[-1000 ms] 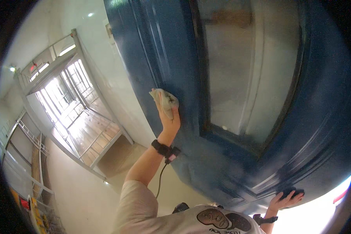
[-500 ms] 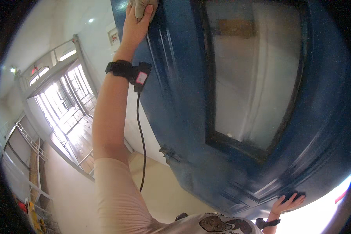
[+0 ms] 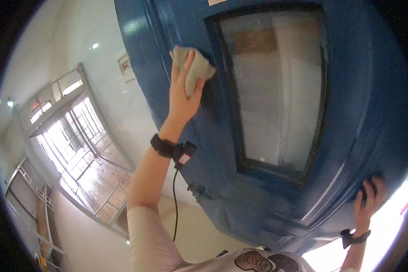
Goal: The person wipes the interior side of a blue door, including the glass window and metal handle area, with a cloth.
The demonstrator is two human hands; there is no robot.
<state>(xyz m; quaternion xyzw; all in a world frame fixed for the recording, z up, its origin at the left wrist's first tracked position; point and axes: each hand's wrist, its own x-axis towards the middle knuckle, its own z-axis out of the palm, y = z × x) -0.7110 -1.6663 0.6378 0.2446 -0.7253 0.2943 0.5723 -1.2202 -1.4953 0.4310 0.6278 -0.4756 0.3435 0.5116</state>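
A blue door (image 3: 190, 131) with a framed glass pane (image 3: 276, 90) fills the middle and right of the head view. High on its left part, beside the pane's dark frame, my left hand (image 3: 181, 97) presses a folded greyish-beige cloth (image 3: 197, 68) to the painted surface. The fingers are closed over the cloth. Low at the right, near the door's edge, my right hand (image 3: 371, 199) rests on the door with its fingers apart and nothing visible in them. A dark patch shows between and behind those fingers.
A lock or handle (image 3: 198, 191) sticks out at the door's left edge. From the black device on my left wrist (image 3: 184, 155) hangs a cable (image 3: 175, 204). Farther left, a doorway (image 3: 77, 136) opens onto a room with metal bed frames. A switch plate (image 3: 124, 64) sits on the white wall.
My left hand has moved down and right with the cloth, closer to the pane. My right hand has shifted up and right along the door. The view has turned slightly.
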